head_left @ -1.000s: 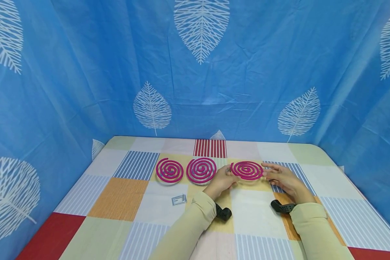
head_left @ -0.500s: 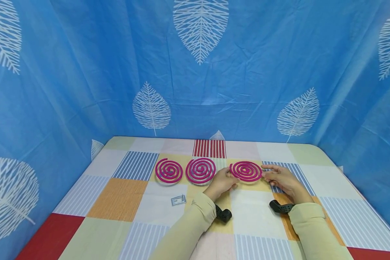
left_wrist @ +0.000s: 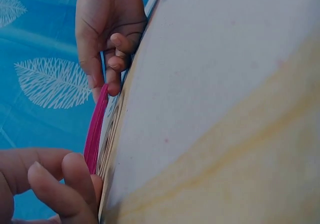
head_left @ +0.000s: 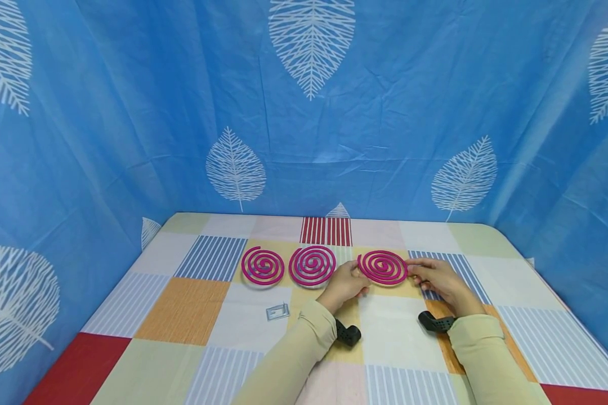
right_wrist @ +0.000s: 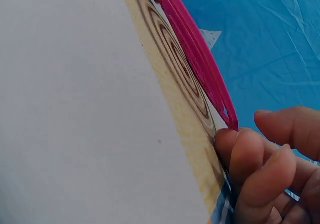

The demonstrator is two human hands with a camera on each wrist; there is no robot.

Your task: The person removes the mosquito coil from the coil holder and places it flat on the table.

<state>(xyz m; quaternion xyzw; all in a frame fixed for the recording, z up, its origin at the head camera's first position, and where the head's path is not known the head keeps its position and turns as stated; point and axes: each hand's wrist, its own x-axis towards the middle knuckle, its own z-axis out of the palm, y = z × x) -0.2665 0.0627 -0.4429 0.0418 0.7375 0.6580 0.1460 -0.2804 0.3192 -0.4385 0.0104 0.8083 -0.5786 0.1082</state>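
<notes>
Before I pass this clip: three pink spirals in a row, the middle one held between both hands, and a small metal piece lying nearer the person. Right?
Not quite: the head view shows the left hand and right hand holding the rightmost spiral, not the middle spiral. The count, the row and the small metal piece are as you wrote.

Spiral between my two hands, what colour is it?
The spiral is magenta pink; the head view shows it best.

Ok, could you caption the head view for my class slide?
Left hand and right hand hold a magenta spiral by opposite edges, two similar spirals to its left.
</notes>
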